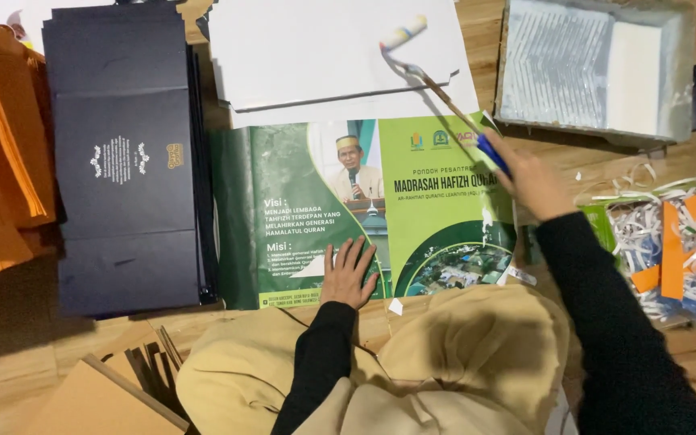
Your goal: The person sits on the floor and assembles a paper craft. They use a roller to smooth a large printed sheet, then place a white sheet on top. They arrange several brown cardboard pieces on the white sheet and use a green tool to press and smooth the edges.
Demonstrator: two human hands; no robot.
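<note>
My left hand (348, 274) lies flat, fingers spread, grip wide, pressing the green poster (364, 209) on the worktop (10, 362). My right hand (529, 181), arm outstretched, grips the blue-handled paint roller (437, 84), angled toward eleven o'clock over white card (324, 48).

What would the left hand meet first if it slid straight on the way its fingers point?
The left hand lies flat on the green poster; straight ahead is more poster, then probably the white sheets overlapping its far edge.
</note>
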